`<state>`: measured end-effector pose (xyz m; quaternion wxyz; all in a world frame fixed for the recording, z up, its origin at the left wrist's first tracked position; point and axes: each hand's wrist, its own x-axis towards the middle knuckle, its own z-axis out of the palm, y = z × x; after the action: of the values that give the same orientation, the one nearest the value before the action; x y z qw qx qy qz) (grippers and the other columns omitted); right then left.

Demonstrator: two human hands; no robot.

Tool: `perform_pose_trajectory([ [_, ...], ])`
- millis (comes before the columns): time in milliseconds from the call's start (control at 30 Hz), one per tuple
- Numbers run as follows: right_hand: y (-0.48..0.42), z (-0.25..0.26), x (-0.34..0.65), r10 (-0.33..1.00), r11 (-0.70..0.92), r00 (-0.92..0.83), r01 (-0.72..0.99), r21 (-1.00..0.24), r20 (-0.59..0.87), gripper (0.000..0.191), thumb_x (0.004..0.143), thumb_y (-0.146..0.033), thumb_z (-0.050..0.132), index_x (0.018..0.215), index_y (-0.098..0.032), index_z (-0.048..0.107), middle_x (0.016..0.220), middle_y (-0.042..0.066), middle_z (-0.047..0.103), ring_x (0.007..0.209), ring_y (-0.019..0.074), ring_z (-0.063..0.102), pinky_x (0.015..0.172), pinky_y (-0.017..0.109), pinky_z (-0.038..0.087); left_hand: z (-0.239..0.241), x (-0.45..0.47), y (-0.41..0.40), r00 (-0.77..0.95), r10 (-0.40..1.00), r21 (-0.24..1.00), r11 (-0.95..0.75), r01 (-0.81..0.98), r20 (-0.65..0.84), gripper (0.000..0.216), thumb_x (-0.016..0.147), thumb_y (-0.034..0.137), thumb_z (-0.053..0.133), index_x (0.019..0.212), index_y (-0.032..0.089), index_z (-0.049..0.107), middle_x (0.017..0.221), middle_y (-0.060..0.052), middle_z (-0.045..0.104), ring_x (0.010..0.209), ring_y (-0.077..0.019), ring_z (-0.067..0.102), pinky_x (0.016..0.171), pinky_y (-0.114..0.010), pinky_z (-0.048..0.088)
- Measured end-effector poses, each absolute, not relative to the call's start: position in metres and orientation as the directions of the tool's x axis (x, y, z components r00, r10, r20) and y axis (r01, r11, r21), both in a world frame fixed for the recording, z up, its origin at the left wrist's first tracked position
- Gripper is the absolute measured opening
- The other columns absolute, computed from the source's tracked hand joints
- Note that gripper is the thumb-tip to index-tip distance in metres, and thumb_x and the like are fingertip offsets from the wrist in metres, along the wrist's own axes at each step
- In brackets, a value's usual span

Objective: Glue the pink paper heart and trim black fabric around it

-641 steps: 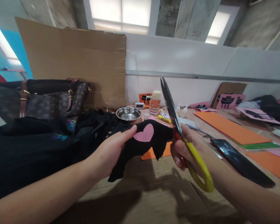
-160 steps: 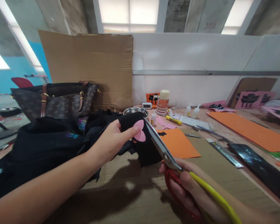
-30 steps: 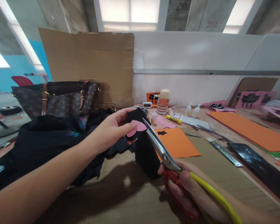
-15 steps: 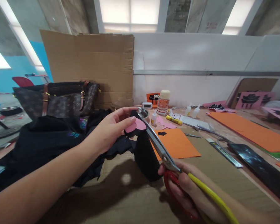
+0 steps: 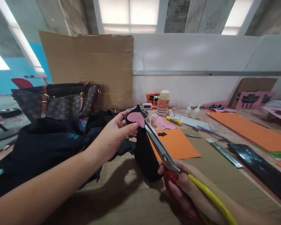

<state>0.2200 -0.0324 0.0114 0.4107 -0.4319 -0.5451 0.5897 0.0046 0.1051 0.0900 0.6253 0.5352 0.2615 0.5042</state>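
Note:
My left hand (image 5: 112, 136) pinches a piece of black cloth (image 5: 144, 153) with a pink heart (image 5: 135, 118) stuck on it, held up above the wooden table (image 5: 135, 200). My right hand (image 5: 186, 190) grips large scissors (image 5: 164, 153) with a yellow and a red handle. The blades point up and left, and their tip meets the cloth just below the heart. The rest of the black cloth hangs down to the table.
A pile of black fabric (image 5: 44, 147) and a brown handbag (image 5: 56, 100) fill the left. Orange paper (image 5: 178, 143), a steel bowl (image 5: 144, 113), a jar (image 5: 163, 102), glue bottles (image 5: 193, 111), a ruler (image 5: 224, 153) and a phone (image 5: 259, 167) lie ahead and right. Cardboard (image 5: 89, 65) leans on the wall.
My left hand has turned the cloth so the pink heart now faces up and toward me. The scissors' blades stay at the cloth's edge by the heart.

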Motion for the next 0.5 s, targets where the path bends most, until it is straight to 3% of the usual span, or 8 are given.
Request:
perform_pose_trajectory([
  [133, -0.033, 0.010, 0.220, 0.950, -0.096, -0.300, -0.015, -0.995, -0.087, 0.074, 0.092, -0.084, 0.044, 0.125, -0.018, 0.054, 0.060, -0.009, 0.041, 0.042, 0.0054, 0.029, 0.039, 0.017, 0.024, 0.090, 0.006, 0.101, 0.392, 0.902, 0.935, -0.031, -0.353, 0.178, 0.033, 0.067, 0.022, 0.093, 0.090, 0.015, 0.070, 0.085, -0.001, 0.073, 0.071, -0.0110, 0.065, 0.068, -0.021, 0.054],
  [267, -0.034, 0.006, 0.222, 0.950, -0.081, -0.303, -0.017, -0.997, -0.072, 0.073, 0.093, -0.083, 0.043, 0.126, -0.019, 0.054, 0.063, -0.008, 0.043, 0.042, 0.0048, 0.030, 0.039, 0.017, 0.026, 0.088, 0.005, 0.097, 0.375, 0.907, 0.938, -0.056, -0.342, 0.191, 0.029, 0.078, 0.029, 0.089, 0.098, 0.019, 0.070, 0.091, -0.001, 0.076, 0.082, -0.0138, 0.070, 0.075, -0.022, 0.056],
  [500, -0.036, 0.006, 0.222, 0.947, -0.099, -0.308, 0.005, -0.995, -0.095, 0.074, 0.092, -0.083, 0.045, 0.127, -0.018, 0.053, 0.065, -0.008, 0.044, 0.043, 0.0047, 0.029, 0.039, 0.017, 0.025, 0.093, 0.006, 0.094, 0.338, 0.928, 0.918, -0.013, -0.397, 0.160, 0.030, 0.075, 0.022, 0.089, 0.097, 0.019, 0.069, 0.087, 0.001, 0.075, 0.076, -0.0122, 0.070, 0.072, -0.022, 0.057],
])
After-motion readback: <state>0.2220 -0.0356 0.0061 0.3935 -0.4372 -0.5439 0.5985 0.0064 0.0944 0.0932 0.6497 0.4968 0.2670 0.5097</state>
